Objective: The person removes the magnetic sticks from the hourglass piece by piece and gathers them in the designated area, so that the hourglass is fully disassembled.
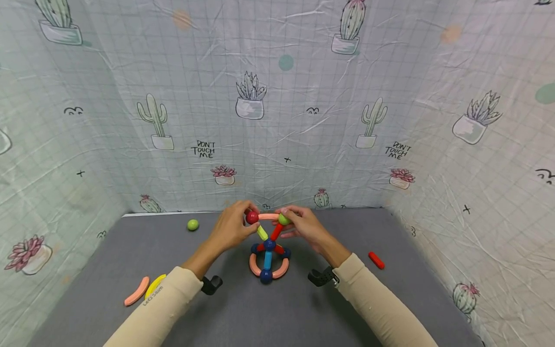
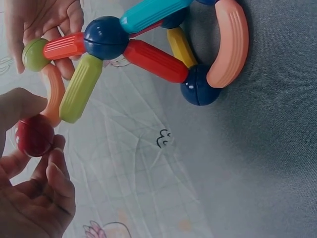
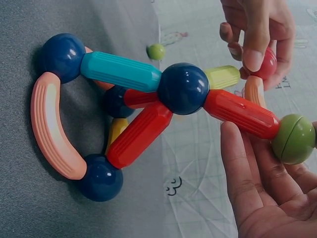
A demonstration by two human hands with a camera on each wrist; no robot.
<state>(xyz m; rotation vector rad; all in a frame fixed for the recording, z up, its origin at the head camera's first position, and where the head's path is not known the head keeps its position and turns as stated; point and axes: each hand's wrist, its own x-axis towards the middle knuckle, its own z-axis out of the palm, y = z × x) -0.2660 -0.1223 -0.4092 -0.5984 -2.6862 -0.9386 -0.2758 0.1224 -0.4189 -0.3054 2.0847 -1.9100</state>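
Observation:
A magnetic stick-and-ball structure stands mid-table. Its central blue ball joins a turquoise stick, red sticks and a yellow-green stick. My left hand pinches a dark red ball between thumb and fingers. From that ball a curved peach stick runs across to a green ball, which sits on the upper red stick. My right hand holds the green ball, thumb on top and fingers beneath. In the left wrist view, the yellow-green stick's outer end is apart from the red ball.
Curved peach sticks and blue balls form the base ring on the grey table. A loose green ball lies back left. Peach and yellow curved sticks lie left; a red stick lies right.

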